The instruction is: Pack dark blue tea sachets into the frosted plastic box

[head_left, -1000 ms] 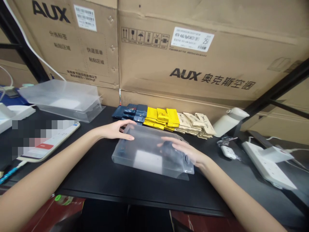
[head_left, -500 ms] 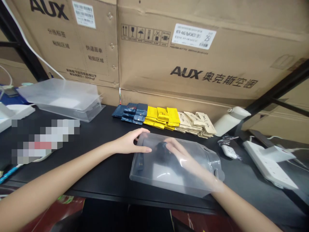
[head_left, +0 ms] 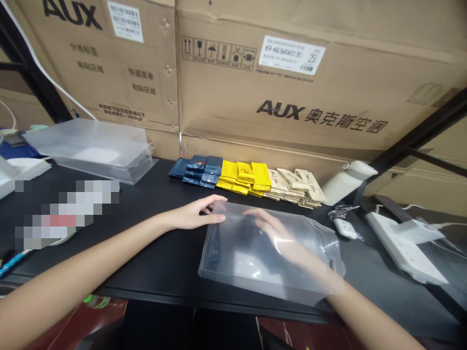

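A frosted clear plastic pouch [head_left: 241, 262] lies on the black table [head_left: 160, 253] in front of me, with dark items showing faintly through it. My left hand [head_left: 195, 214] pinches the pouch's upper left corner between thumb and fingers. My right hand [head_left: 280, 240] is inside the pouch, seen through the plastic, fingers stretched out toward the far end. Behind the pouch lie rows of small sachets: dark blue [head_left: 199, 171], yellow [head_left: 244, 177] and beige [head_left: 295, 187].
Large cardboard boxes [head_left: 292, 97] stand along the back. A stack of frosted plastic pouches [head_left: 95, 150] lies at the back left. A white bottle [head_left: 346, 182], keys [head_left: 341, 214] and a white power strip [head_left: 404, 245] are at the right. A blurred patch covers something at the left.
The pouch has shifted to the right and toward me. My right hand has gone from on top of the pouch to deeper inside it. My left hand followed to the pouch's corner.
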Demonstrator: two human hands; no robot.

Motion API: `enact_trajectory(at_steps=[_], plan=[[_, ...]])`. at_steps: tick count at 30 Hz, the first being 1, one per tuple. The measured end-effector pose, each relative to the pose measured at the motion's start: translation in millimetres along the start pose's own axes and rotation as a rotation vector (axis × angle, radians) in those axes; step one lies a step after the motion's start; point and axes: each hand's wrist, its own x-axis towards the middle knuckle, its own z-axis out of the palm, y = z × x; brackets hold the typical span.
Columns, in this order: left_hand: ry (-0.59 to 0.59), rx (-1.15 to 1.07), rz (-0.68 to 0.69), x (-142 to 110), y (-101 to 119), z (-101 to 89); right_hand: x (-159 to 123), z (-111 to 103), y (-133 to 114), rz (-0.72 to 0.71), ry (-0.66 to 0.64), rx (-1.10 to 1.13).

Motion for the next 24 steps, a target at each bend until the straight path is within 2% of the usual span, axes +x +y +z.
enact_trajectory(at_steps=[3,7,16,19,24], plan=[[-0.100,-0.059,0.002,0,-4,-3.2,-2,5,-5,0.040,-0.007,0.072],[-0.114,-0.100,0.036,-1,-1,1.1,0,18,-4,0.096,0.080,0.072],[-0.082,-0.062,0.046,-2,3,11.6,3,30,7,-0.060,0.038,0.007],[-0.087,-0.057,0.058,-2,2,11.8,2,28,4,-0.093,-0.051,0.097],[-0.090,-0.044,0.032,-2,3,11.6,3,17,-2,-0.099,-0.350,0.258]])
